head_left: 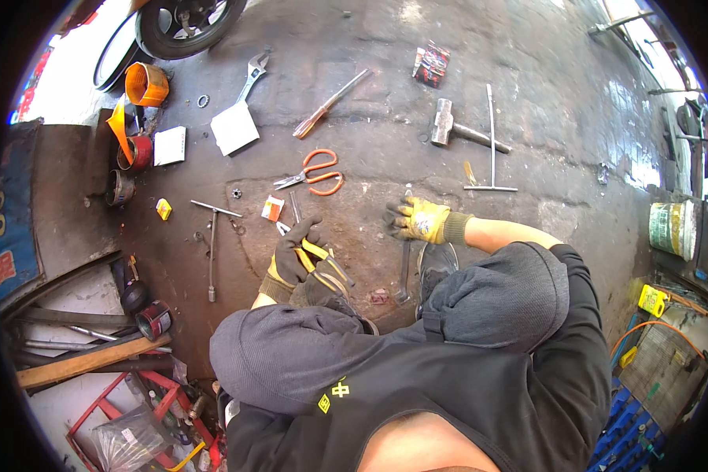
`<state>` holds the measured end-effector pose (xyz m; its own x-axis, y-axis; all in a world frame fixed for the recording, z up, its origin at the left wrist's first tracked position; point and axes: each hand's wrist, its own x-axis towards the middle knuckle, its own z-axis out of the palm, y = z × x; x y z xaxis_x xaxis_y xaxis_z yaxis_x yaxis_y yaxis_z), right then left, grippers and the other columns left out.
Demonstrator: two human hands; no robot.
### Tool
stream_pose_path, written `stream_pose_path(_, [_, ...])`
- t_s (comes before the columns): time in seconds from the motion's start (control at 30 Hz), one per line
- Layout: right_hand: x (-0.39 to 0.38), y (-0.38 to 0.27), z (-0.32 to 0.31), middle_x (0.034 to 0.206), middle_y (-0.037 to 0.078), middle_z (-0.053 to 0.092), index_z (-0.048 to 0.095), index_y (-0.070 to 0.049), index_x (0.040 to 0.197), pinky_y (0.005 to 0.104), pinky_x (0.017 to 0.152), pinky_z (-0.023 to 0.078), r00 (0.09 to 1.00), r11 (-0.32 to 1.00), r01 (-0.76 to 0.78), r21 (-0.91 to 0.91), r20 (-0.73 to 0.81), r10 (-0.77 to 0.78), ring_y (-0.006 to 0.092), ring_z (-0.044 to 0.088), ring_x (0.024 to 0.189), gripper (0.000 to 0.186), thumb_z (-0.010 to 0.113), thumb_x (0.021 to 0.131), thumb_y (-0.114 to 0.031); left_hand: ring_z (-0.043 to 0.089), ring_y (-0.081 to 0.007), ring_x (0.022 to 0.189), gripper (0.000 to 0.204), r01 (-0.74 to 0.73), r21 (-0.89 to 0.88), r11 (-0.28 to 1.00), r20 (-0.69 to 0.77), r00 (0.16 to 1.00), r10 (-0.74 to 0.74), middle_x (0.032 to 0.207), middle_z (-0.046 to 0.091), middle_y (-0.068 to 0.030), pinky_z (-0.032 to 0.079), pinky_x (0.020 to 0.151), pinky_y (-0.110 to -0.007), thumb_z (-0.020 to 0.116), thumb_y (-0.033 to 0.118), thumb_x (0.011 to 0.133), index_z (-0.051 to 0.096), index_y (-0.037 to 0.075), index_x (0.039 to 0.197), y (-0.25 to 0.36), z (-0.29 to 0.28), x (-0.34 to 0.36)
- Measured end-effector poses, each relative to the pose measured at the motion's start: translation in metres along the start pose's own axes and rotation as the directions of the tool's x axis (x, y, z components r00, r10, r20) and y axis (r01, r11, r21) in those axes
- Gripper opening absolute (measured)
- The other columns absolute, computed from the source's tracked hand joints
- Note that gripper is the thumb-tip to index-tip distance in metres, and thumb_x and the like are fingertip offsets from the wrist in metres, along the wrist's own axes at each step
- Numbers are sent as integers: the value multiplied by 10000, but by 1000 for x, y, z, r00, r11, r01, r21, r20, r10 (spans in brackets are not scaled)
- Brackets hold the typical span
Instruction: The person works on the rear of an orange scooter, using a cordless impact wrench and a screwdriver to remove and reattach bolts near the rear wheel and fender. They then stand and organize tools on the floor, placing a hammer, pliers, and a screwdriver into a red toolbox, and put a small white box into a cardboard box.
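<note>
Pliers (316,250) sat in the left hand (289,256), fingers closed round them; the right hand's (418,218) half-curled fingers covered a wrench (405,269) on the floor (554,236), grip unclear. Tool handling seemed underway; lifting the wrench would call for a firm hold. The orange tub's (147,85) contents were indistinct.

Ahead and to the right of the right hand (415,219) there's a chunky hammer (469,133) with a T-handle wrench (492,169) at its handle end, plus a pale bucket (672,230) way off right. Orange-handled scissors (306,171) sit just past the left hand (293,256); far ahead-left of it, a tyred wheel (187,30) and orange container (148,93); back-left, a wooden plank (94,363).
</note>
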<state>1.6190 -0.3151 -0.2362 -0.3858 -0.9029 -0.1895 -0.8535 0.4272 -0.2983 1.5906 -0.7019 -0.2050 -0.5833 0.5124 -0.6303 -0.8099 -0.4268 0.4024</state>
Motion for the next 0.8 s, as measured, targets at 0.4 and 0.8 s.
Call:
stream_pose_path(0.4, [-13,47,-41,1175,163,753,780,-90,1133,483,1003,561,801,746,-598,293,227,553,354,710,1158,315,657,868,-206,766,-311,946,678,16,-329,944,14,1000,-13,1031,777,-133,631,959,-520,618,602,1035,669,-18,1302,6,-32,-18])
stream_pose_path(0.8, [130,-17,-184,1102,99,780,651,-80,1390,352,708,614,851,625,-493,606,487,198,186,761,828,525,683,947,-360,713,-226,993,751,-176,-112,978,108,976,188,1104,677,-50,624,894,-451,668,746,917,605,94,1284,10,17,29])
